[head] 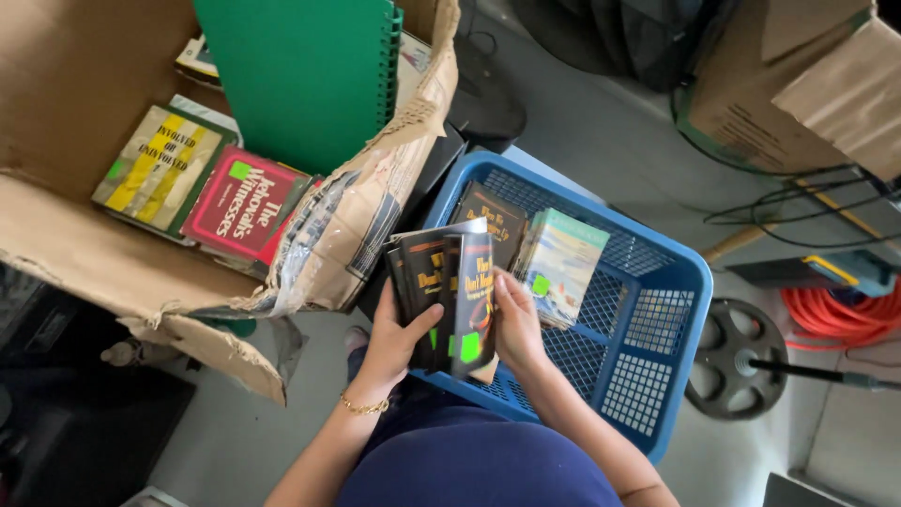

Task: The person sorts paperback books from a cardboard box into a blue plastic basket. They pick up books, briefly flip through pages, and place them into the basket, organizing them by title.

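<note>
Over the blue plastic basket (657, 282), I hold a small stack of dark paperbacks (449, 291) fanned upright so their covers show. My left hand (394, 343) cradles the stack from below and behind, thumb clamped across the front; my right hand (516, 324) pinches the front book's edge. More books stand in the basket. The torn cardboard box (84, 216) alongside holds a red book (242, 205) and a green spiral notebook (305, 75).

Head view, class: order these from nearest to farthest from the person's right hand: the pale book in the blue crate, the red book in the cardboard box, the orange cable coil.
1. Pale book: in the blue crate, just right of the right hand.
2. Red book: in the cardboard box, to the left.
3. Orange cable coil: on the floor, far right.
</note>
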